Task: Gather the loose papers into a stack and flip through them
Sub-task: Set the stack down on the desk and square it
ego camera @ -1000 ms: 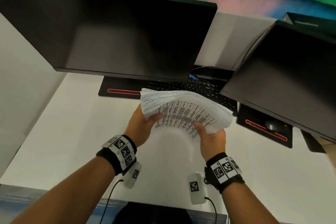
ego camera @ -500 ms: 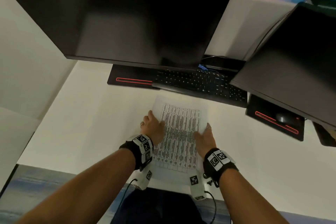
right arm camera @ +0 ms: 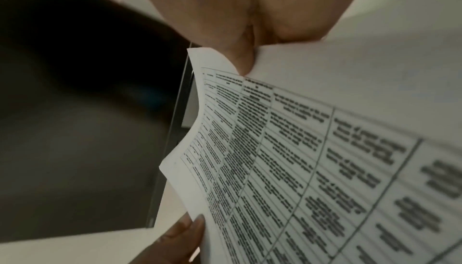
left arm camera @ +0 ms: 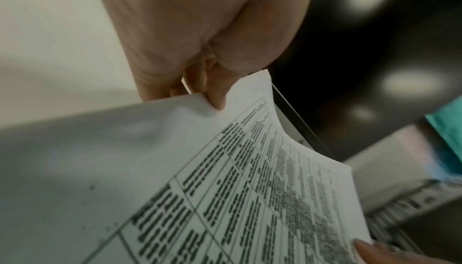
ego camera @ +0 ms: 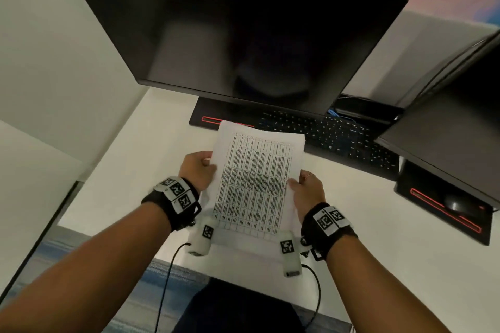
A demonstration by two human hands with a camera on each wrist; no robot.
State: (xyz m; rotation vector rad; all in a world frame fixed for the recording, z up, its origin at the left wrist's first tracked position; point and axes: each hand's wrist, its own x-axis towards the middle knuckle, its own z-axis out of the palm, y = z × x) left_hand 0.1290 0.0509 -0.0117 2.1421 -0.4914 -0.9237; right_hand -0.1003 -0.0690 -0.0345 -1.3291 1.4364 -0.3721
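Note:
A stack of white papers point(ego camera: 254, 178) printed with a black table is held tilted above the white desk point(ego camera: 127, 170), top sheet facing me. My left hand point(ego camera: 198, 170) grips its left edge, thumb on top and fingers behind. My right hand point(ego camera: 307, 188) grips the right edge the same way. In the left wrist view the papers point(left arm camera: 225, 199) run under my thumb, which pinches a curled corner. In the right wrist view the papers point(right arm camera: 312, 159) fill the right side, with my thumb pressed on the top edge.
A large dark monitor point(ego camera: 243, 35) hangs over the desk just behind the papers, with a second monitor point(ego camera: 454, 127) at the right. A black keyboard point(ego camera: 332, 135) lies beyond the stack. A mouse point(ego camera: 457, 204) sits on a red-lined base at the right.
The fanned stack was laid flat on the desk half a second ago and squared; now both hands have lifted it off the desk by its side edges.

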